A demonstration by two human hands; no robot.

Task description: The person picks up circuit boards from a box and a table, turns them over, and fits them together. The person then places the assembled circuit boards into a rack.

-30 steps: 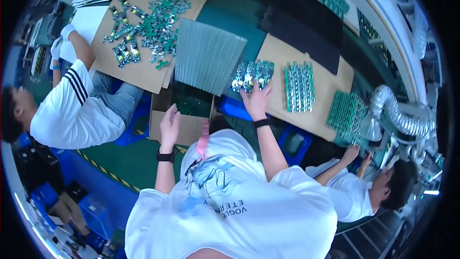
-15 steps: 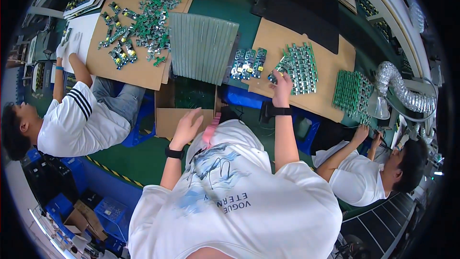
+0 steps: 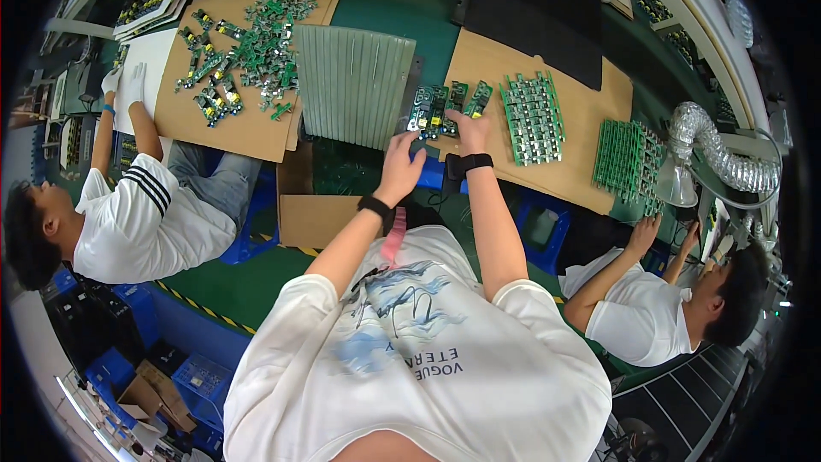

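A short row of green circuit boards [image 3: 425,109] with yellow and blue parts lies at the near edge of the workbench, right of a grey ribbed panel [image 3: 355,85]. My left hand [image 3: 400,169] is at the near end of the leftmost board, thumb and fingers apart. At the row's right side, my right hand [image 3: 472,132] has its fingers closed at a tilted circuit board [image 3: 479,99], its thumb reaching left toward the neighbouring boards. My fingers partly hide the boards' near ends. Further right, a block of interlocked circuit boards [image 3: 534,120] rests on cardboard [image 3: 496,60].
Loose boards [image 3: 278,43] are heaped on cardboard at the left, beside a seated co-worker [image 3: 154,214]. Another co-worker [image 3: 641,304] sits at the right near a second board stack [image 3: 629,162] and a silver duct [image 3: 710,150]. A cardboard box [image 3: 318,221] stands below the bench.
My right hand has moved left from the board block to the row, where another board now shows. My left hand has risen forward and right from near my lap to the row.
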